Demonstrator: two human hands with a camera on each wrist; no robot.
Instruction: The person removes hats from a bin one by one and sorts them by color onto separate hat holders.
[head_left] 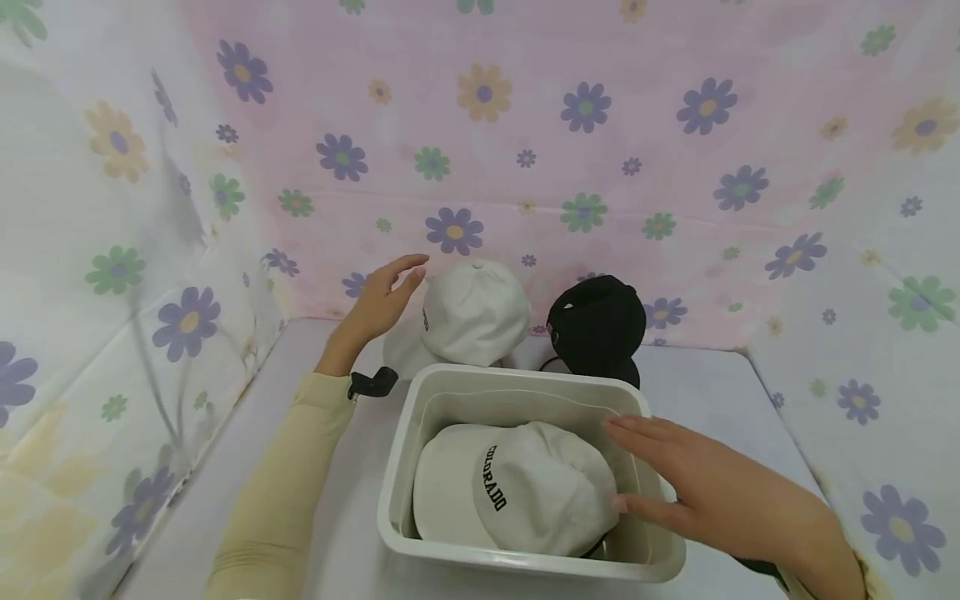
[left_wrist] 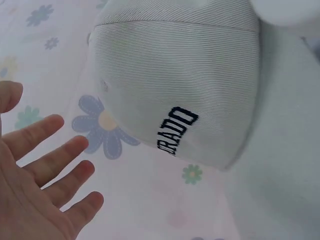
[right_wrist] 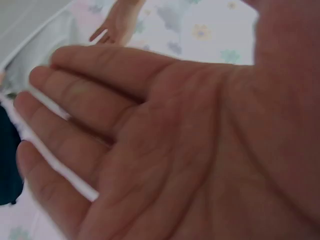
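A pale cap (head_left: 543, 487) lettered COLORADO lies inside a white plastic bin (head_left: 438, 377), its brim toward the left. Above the bin's right side is my right hand (head_left: 697, 479), fingers extended, with nothing held; in the right wrist view its palm (right_wrist: 165, 140) fills most of the picture. Behind the bin stands another white cap (head_left: 477, 312), and my left hand (head_left: 378, 300) hovers at its left side. Seen from the left wrist, that cap (left_wrist: 185, 75) shows part of its dark lettering, and the spread fingers (left_wrist: 60, 162) are apart from it.
A black cap (head_left: 600, 327) sits behind the bin, right of the white one. Flower-printed cloth (head_left: 525, 117) hangs behind and on both sides. The bin stands on a pale tabletop (head_left: 701, 396).
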